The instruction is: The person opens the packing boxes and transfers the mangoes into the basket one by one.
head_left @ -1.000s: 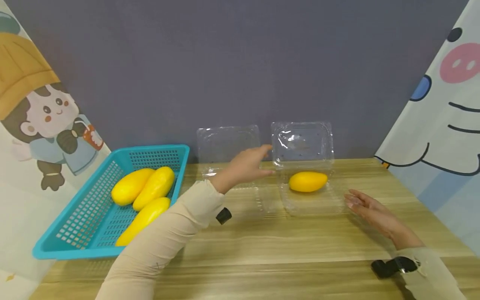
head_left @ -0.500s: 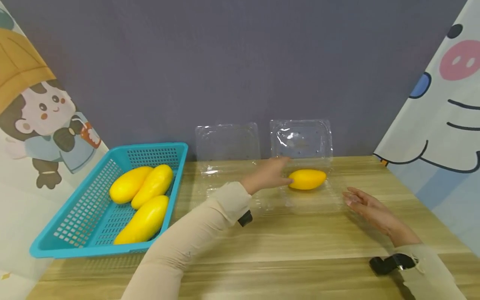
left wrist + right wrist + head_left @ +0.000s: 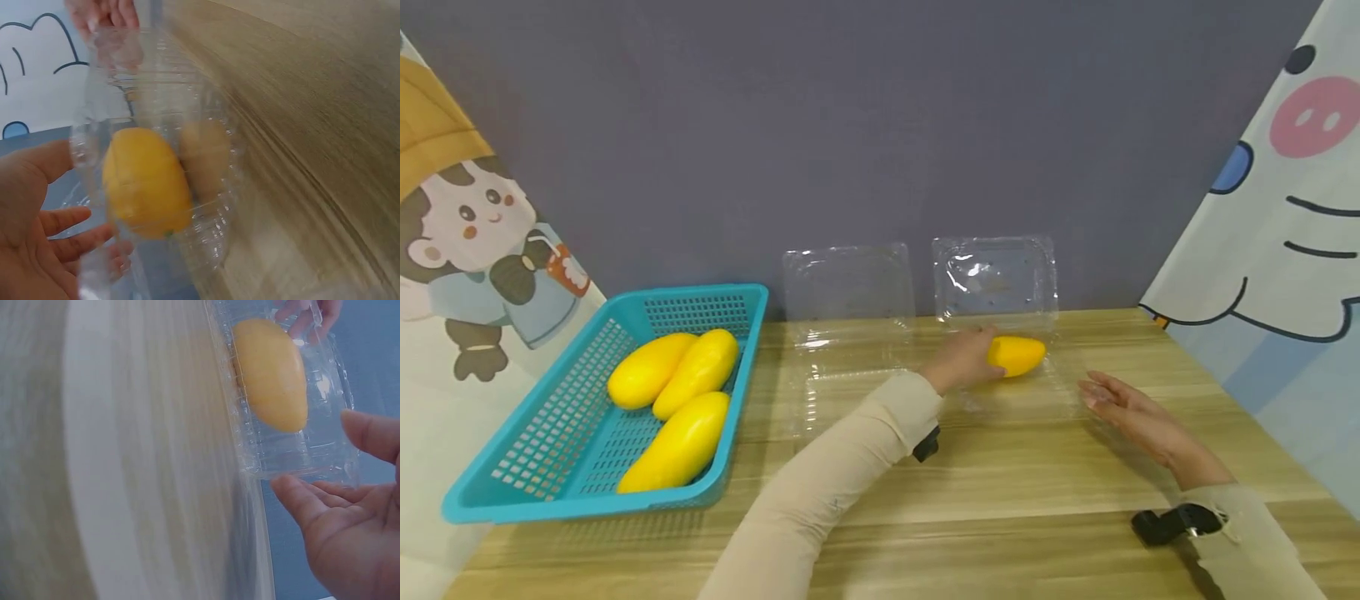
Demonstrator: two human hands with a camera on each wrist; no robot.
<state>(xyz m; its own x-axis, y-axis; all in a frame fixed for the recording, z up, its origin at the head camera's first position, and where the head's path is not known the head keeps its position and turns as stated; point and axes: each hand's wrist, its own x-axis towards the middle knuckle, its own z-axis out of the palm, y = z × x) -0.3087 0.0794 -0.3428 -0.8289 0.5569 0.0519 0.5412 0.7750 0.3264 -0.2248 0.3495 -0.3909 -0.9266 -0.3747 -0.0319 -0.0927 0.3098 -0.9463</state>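
A yellow mango (image 3: pixel 1019 357) lies in the base of the right-hand clear plastic clamshell box (image 3: pixel 997 279), whose lid stands raised at the back. My left hand (image 3: pixel 961 360) is at the box's left side and overlaps the mango's left end in the head view. In the left wrist view, its fingers (image 3: pixel 75 242) are spread and the mango shows through clear plastic. At the box's right edge, my right hand (image 3: pixel 1138 421) has loosely extended fingers. Its thumb (image 3: pixel 370 434) is apart from them in the right wrist view. Whether either hand touches the box is unclear.
A second clear clamshell box (image 3: pixel 850 287) stands with its lid raised to the left. Further left is a blue perforated basket (image 3: pixel 591 506) holding three mangoes (image 3: pixel 677 442). A grey panel (image 3: pixel 880 125) rises behind the wooden table (image 3: pixel 1000 533).
My left hand has moved right, from between the two boxes to the mango's left end. The right hand stays almost in place. The mango has not visibly shifted in its box.
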